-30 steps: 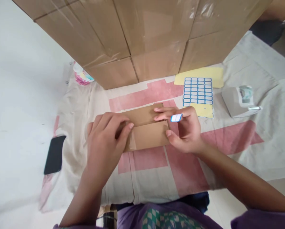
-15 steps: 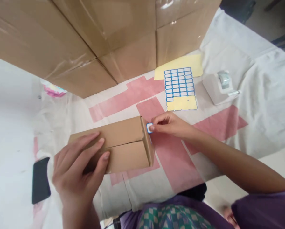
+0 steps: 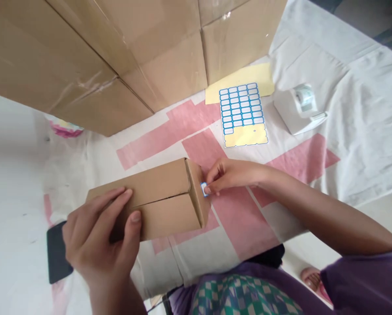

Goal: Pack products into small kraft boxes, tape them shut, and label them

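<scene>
A small cardboard box (image 3: 163, 186) lies on the cloth-covered table, its top seam running lengthwise. My left hand (image 3: 100, 236) grips the box's left part, fingers over the top and thumb near the seam. At the box's right end, my right hand (image 3: 227, 177) pinches a small white label with a blue border (image 3: 204, 189). The label is up against the end face; whether it sticks there I cannot tell. Beyond that hand lies the label sheet (image 3: 242, 109), with rows of blue-edged labels and a bare yellow strip at its near end.
Large taped cartons (image 3: 169, 52) stand along the back. A white tape dispenser (image 3: 299, 109) is at the right, and a yellow paper (image 3: 248, 78) lies under the label sheet. At the left are a black phone (image 3: 58, 253) and a pink packet (image 3: 64, 127). Pink patches mark the cloth.
My right hand has brought the label lower along the box's end face and closer against it. My left hand stays on the box. The whole view has shifted slightly.
</scene>
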Tool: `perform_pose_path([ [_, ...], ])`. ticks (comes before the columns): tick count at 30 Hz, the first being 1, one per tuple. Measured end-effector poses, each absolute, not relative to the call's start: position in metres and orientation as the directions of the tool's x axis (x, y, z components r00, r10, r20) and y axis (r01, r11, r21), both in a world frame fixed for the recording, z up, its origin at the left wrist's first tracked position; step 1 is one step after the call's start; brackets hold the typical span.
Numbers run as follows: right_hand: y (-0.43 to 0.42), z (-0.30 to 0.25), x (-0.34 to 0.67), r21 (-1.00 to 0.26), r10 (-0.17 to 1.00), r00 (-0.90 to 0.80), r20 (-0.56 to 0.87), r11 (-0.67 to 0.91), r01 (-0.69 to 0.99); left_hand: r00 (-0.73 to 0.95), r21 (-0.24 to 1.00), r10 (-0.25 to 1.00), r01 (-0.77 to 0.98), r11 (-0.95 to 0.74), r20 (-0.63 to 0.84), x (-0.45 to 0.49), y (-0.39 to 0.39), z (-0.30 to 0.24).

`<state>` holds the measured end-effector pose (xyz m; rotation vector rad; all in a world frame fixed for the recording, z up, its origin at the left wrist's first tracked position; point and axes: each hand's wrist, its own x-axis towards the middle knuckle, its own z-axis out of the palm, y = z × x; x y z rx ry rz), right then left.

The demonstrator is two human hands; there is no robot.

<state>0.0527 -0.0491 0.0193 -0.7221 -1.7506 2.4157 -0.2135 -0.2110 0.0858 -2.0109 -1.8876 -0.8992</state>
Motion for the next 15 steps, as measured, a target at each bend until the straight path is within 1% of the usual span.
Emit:
perform_pose_path([
  [4, -0.051, 0.0219, 0.051, -0.897, 0.33, -0.874, -0.356, -0.384, 0.22, -0.065, 0.254, 0.857, 0.964, -0.079, 0.512, -0.2104, -0.2136, 0.0878],
  [8, -0.0523, 0.0208, 0.0495, -0.882, 0.322, -0.881, -0.347, -0.431, 0.191, -0.058, 0.258, 0.853, 0.962, -0.091, 0.518, -0.2102, -0.2132, 0.0883],
  [15, -0.0513, 0.0136, 0.0488, -0.883, 0.297, -0.903, -0.31, -0.441, 0.158, -0.045, 0.242, 0.852, 0.965, -0.097, 0.521, -0.208, -0.2103, 0.0905],
])
